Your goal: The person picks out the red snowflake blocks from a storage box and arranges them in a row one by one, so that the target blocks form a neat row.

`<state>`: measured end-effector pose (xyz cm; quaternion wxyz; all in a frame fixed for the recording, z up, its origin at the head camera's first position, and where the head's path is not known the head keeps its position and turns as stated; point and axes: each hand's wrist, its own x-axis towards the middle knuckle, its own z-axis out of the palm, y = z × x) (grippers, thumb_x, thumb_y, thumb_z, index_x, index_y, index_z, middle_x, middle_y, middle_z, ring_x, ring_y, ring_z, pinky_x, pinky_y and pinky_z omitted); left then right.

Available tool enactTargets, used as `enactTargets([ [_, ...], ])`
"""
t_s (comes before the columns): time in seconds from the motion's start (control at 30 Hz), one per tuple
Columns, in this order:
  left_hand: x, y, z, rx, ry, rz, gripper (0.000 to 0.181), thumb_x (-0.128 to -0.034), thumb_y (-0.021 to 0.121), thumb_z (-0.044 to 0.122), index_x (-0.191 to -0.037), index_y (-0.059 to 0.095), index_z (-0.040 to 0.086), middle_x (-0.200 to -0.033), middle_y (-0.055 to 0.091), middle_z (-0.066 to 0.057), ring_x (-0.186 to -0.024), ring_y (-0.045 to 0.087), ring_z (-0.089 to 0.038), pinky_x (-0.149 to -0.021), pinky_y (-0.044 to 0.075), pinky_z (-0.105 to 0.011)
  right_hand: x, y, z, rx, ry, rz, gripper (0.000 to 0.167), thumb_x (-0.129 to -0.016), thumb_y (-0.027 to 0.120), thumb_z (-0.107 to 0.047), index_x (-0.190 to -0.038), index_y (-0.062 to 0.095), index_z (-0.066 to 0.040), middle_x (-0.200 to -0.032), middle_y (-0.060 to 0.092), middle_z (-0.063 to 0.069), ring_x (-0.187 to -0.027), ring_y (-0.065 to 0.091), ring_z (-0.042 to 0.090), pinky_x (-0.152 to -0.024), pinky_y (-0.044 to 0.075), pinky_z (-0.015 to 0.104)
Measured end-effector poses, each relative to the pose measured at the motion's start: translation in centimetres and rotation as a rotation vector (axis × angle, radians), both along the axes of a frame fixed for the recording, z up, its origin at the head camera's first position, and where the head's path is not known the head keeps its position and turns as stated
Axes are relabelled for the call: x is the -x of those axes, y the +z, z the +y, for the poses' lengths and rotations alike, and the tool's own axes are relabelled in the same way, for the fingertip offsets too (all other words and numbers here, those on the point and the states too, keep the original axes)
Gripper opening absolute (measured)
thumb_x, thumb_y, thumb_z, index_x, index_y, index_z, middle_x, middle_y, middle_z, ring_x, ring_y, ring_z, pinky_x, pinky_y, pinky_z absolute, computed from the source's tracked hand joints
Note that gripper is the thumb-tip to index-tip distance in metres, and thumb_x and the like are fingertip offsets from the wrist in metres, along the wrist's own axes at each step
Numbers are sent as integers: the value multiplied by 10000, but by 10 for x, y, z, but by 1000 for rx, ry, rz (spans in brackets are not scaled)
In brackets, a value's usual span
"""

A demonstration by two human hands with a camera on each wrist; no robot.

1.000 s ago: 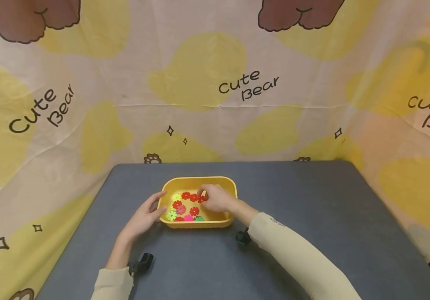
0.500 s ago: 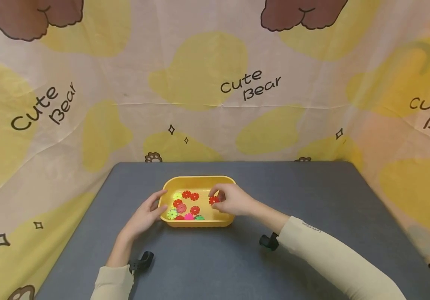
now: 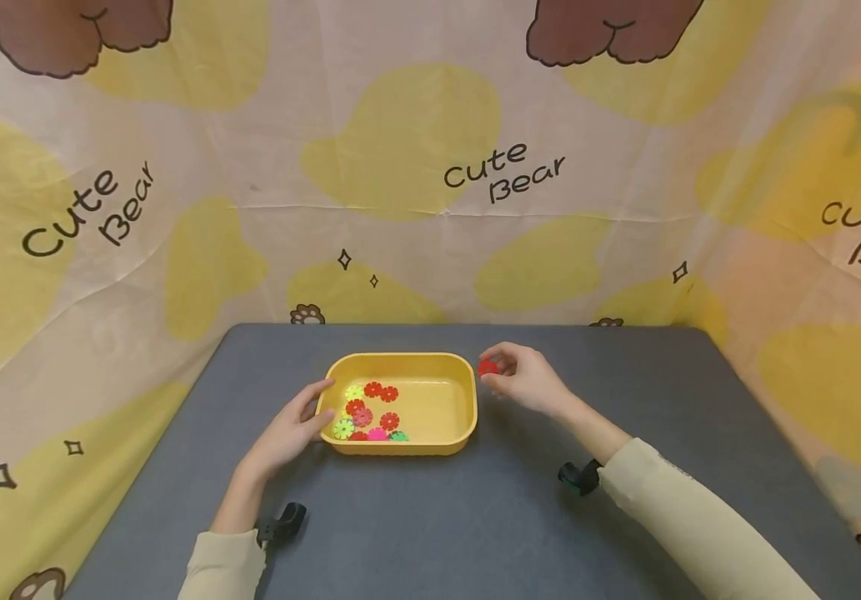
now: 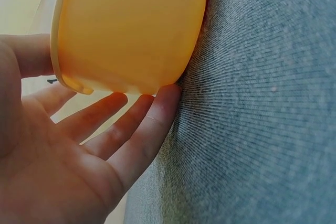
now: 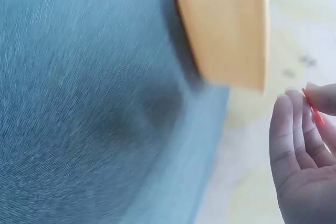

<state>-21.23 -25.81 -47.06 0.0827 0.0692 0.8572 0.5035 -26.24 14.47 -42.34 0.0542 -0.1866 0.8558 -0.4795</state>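
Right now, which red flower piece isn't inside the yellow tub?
The red flower piece pinched by the right hand, held outside the yellow tub; the other red flower pieces in view all lie inside it.

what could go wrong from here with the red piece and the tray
The thin red piece could slip and drop, since the right hand only pinches it, above the table. The yellow tray might slide or tilt if the left hand pushes, since it holds just one end.

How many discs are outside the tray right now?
1: the red disc, pinched in the right hand beyond the tray's right end. More could be hidden.
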Motion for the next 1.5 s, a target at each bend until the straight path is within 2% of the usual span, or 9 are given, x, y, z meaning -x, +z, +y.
enactTargets([
  [0.13, -2, -1, 0, 0, 2, 1, 584, -1045, 577, 187, -1570, 328, 130, -1619, 265, -207, -1396, 430, -436, -962, 525, -476, 12, -13, 13, -46, -89, 5, 334, -932, 740, -114, -1246, 657, -34, -912, 672, 85, -738, 685, 215, -664, 577, 348],
  [0.27, -2, -2, -1, 5, 2, 7, 580, -1046, 576, 192, -1569, 332, 129, -1621, 264, -211, -1397, 429, -436, -955, 529, -476, 23, -30, 18, -98, -121, -14, 371, -937, 735, -112, -1274, 640, 9, -886, 680, 82, -719, 678, 181, -643, 566, 327],
  [0.53, -1, -5, -1, -1, 1, -4, 585, -1043, 584, 204, -1569, 335, 137, -1627, 258, -198, -1381, 451, -420, -924, 547, -440, 38, -57, 18, -225, -106, 3, 344, -923, 746, -97, -1234, 653, 17, -766, 640, 47, -601, 599, 152, -552, 498, 304],
  [0.73, -3, -6, 1, -22, -6, -23, 589, -1041, 584, 183, -1570, 330, 126, -1638, 234, -194, -1376, 455, -419, -917, 551, -429, 39, -63, 19, -323, -78, 56, 335, -913, 764, -121, -1207, 678, 12, -816, 640, 54, -681, 564, 178, -623, 480, 328],
  [0.87, -2, -6, 2, -8, -11, -11, 585, -1044, 584, 205, -1570, 335, 136, -1642, 232, -194, -1383, 452, -410, -927, 544, -440, 40, -63, 24, -365, -59, 101, 342, -917, 767, -143, -1210, 684, 13, -902, 666, 65, -776, 599, 190, -690, 507, 353],
  [1.07, 0, -5, 3, 6, -8, -7, 586, -1045, 581, 216, -1572, 334, 148, -1655, 205, -192, -1409, 422, -411, -965, 522, -478, 39, -57, 31, -335, -90, 102, 318, -929, 749, -123, -1207, 686, 18, -942, 667, 81, -831, 616, 216, -734, 533, 381],
  [1.33, 1, -4, 0, 6, -11, -2, 600, -1042, 588, 229, -1574, 325, 134, -1656, 192, -199, -1413, 411, -425, -958, 527, -481, 30, -36, 31, -248, -118, 159, 242, -961, 690, -102, -1169, 696, 21, -1008, 698, 108, -909, 643, 266, -776, 553, 421],
  [1.5, 1, -4, -2, 6, -7, -9, 608, -1041, 588, 231, -1579, 320, 142, -1660, 187, -195, -1401, 430, -407, -946, 534, -471, 22, -20, 23, -161, -123, 184, 217, -969, 696, -139, -1157, 708, -31, -1042, 714, 89, -915, 650, 248, -757, 554, 404],
])
